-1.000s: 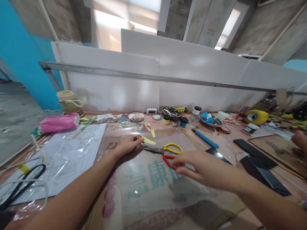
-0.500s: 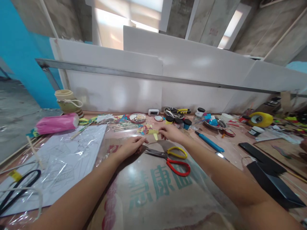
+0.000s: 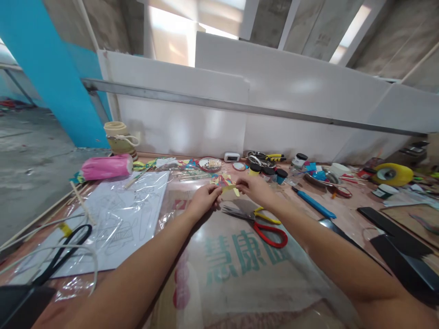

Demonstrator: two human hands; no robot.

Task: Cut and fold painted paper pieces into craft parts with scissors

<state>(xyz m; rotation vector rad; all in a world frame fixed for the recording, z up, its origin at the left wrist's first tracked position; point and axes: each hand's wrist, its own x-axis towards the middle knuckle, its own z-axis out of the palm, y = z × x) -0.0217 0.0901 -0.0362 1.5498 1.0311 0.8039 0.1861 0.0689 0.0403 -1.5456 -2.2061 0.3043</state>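
Observation:
A small yellow strip is stretched between my two hands above the plastic-covered tabletop. My left hand pinches its left end, and my right hand pinches the other end, fingers closed. Another pale yellow piece shows just below the strip, by the right fingertips. Behind the hands lie colourful cut pieces in red, blue and yellow, partly hidden. Scissors with one yellow and one red handle lie just in front of my hands, blades pointing left.
Sketched paper sheets lie under clear plastic at left, near a pink roll. Paint jars, pliers and a metal bowl line the back. A blue cutter and yellow tape roll are at right.
My left hand has moved to the strip and now grips its left end, while my right hand keeps its hold. The whole view has shifted, with things appearing further right.

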